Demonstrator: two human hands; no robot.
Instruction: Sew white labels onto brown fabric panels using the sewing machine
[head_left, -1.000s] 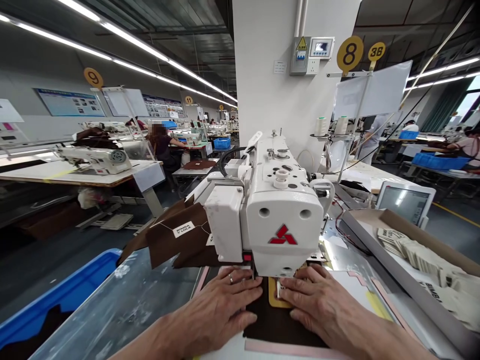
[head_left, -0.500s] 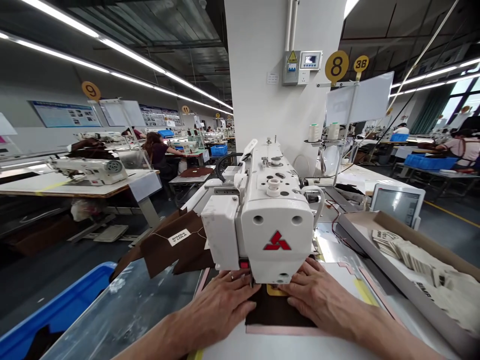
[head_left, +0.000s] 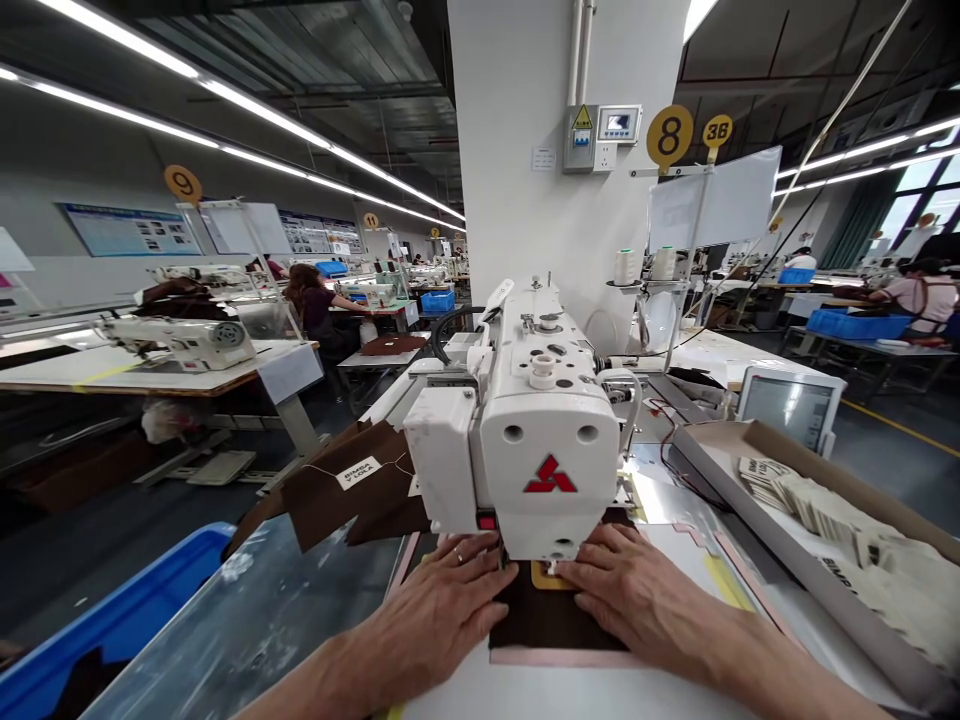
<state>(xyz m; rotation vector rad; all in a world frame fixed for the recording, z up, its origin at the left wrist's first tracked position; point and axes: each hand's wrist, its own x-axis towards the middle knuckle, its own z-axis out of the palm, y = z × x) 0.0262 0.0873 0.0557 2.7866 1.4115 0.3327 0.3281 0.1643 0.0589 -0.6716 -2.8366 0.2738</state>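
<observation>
A dark brown fabric piece (head_left: 551, 625) lies flat beneath the head of a white sewing machine (head_left: 551, 430). My left hand (head_left: 442, 610) rests on the fabric's left side, palm down with fingers stretched out. On the right side, my right hand (head_left: 637, 590) presses flat, its fingers extended toward the machine. Between my fingertips a yellow frame (head_left: 550, 582) sits on the fabric, partly covered by the machine head. The needle area is hidden. A pale pink strip (head_left: 559, 657) runs along the fabric's near edge.
Brown pieces with a white label (head_left: 358, 473) hang together by thread on the left. A cardboard box (head_left: 720, 480) of printed labels (head_left: 817, 520) stands at right, near a control screen (head_left: 787, 405). A blue bin (head_left: 157, 610) is lower left. Other people sit farther back.
The view has shifted slightly, and a little more of the yellow frame shows below the machine head. Both hands stay almost in place on the fabric.
</observation>
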